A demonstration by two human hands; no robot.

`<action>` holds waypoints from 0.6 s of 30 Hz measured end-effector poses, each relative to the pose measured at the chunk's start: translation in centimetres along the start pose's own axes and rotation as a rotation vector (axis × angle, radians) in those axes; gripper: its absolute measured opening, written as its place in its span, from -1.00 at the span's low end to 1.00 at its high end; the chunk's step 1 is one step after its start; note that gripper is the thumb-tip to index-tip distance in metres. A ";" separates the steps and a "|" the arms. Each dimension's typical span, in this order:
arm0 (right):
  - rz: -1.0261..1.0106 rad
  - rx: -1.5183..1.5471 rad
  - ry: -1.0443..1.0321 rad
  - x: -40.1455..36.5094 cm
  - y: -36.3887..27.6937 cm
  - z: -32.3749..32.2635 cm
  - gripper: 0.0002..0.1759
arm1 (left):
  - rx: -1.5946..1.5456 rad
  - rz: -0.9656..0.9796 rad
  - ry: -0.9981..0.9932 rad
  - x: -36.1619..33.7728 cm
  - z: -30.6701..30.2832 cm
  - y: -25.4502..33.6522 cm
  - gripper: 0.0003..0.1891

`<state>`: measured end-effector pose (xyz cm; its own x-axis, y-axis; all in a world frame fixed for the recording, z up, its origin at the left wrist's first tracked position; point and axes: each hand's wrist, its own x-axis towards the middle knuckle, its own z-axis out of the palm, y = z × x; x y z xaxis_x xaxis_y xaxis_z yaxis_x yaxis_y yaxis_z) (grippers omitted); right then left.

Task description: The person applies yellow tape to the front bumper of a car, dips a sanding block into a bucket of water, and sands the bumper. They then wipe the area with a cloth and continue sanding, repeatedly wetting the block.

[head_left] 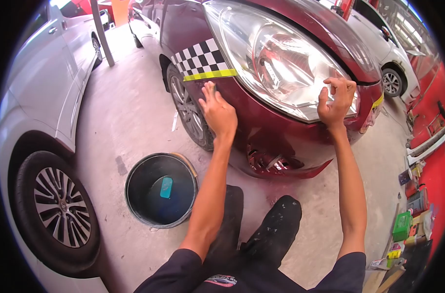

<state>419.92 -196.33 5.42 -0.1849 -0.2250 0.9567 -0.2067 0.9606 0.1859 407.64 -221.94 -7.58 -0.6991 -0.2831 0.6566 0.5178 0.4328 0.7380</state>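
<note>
My left hand (219, 111) is raised over the dark red fender of a car (254, 110), just below a black-and-white checkered patch (201, 56) with a yellow strip (210, 74) along its lower edge. Its fingers point up and are apart, and no object shows in it. My right hand (336, 101) is in front of the lower right part of the clear headlight (281, 58), with its fingers curved and the thumb apart from them. Nothing shows between them. Whether either hand touches the car cannot be made out.
On the floor to the left stands a black bucket (129, 188) with a teal block (166, 187) inside. A silver vehicle (41, 93) with a large wheel (61, 207) is at far left. A green box (402, 226) and assorted items line the right wall; another white car (374, 36) stands behind.
</note>
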 end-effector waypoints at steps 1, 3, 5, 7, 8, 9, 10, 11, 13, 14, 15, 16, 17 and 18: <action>0.005 -0.007 0.002 0.0 -0.1 0.0 -0.76 | -0.015 0.030 0.024 -0.9 0.1 0.7 -0.55; -0.001 -0.006 0.008 0.0 -0.2 0.0 -0.77 | -0.071 0.230 -0.015 -6.2 -1.1 2.8 -0.55; -0.003 -0.016 0.010 -0.1 0.0 -0.1 -0.77 | -0.066 0.307 -0.037 -7.5 -0.8 1.2 -0.56; -0.007 -0.012 0.008 0.1 0.0 0.0 -0.77 | -0.090 0.233 0.021 -3.2 -0.8 1.0 -0.57; -0.011 -0.010 0.003 0.1 0.0 0.0 -0.77 | -0.082 0.135 0.036 -0.9 -0.4 0.7 -0.57; -0.007 -0.008 0.000 0.1 -0.1 0.0 -0.77 | -0.017 0.072 0.031 0.5 -0.1 0.4 -0.57; -0.008 -0.012 0.008 0.2 -0.1 -0.1 -0.77 | -0.060 0.047 0.035 -0.2 -0.2 0.7 -0.57; 0.001 -0.004 0.010 0.0 -0.4 -0.2 -0.77 | -0.106 0.024 0.040 -1.3 -0.2 1.6 -0.56; -0.002 -0.001 0.032 0.3 -0.3 0.0 -0.77 | -0.137 0.186 0.012 -6.5 -1.0 3.3 -0.56; 0.004 -0.005 0.021 0.2 -0.2 0.0 -0.77 | -0.100 0.175 -0.055 -8.2 -1.5 3.7 -0.55; 0.004 -0.007 0.022 0.0 -0.1 0.0 -0.77 | -0.097 0.193 -0.026 -7.5 -1.1 2.9 -0.56; -0.001 -0.008 0.020 0.0 0.0 0.0 -0.77 | -0.094 0.208 0.006 -5.6 -0.6 1.6 -0.56; -0.009 -0.003 0.015 0.1 0.1 0.0 -0.77 | -0.089 0.218 0.042 -3.2 -0.3 0.7 -0.56; 0.001 0.000 0.010 0.0 0.2 0.0 -0.78 | -0.026 0.117 0.036 -0.6 -0.3 0.3 -0.56</action>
<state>419.84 -196.18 5.47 -0.1753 -0.2221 0.9591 -0.2069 0.9608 0.1846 408.32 -221.89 -7.74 -0.6152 -0.2627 0.7433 0.6080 0.4421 0.6595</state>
